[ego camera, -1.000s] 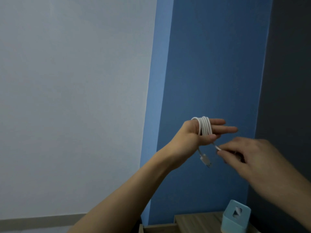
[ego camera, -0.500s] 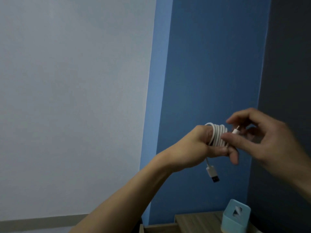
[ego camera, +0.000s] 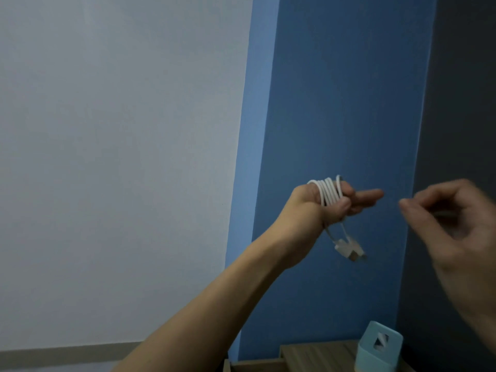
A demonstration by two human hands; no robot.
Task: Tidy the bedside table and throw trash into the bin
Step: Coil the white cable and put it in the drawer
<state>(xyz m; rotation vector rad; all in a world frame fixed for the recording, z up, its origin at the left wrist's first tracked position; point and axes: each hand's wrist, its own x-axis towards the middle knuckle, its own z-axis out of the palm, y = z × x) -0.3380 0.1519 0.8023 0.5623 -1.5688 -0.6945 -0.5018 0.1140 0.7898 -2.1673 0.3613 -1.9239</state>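
Left hand point(ego camera: 332, 204) is up against the blue wall point(ego camera: 335, 103), fingers together with the white cable point(ego camera: 329, 194) coiled around them, plugs dangling at 6 o'clock. Right hand point(ego camera: 453, 224), at 3 o'clock from it, is blurry, fingers curled; can't tell if it's pinching anything. Table point(ego camera: 316, 357) and a light-blue box point(ego camera: 379, 350) are cut off at the bottom edge.

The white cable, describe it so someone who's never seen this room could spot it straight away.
Against the blue wall, find the raised left hand. The white cable is looped in several turns around that hand, with its plug ends dangling just below. It is the only thing coiled round a hand; the pale blue box sits lower, on the wooden table.
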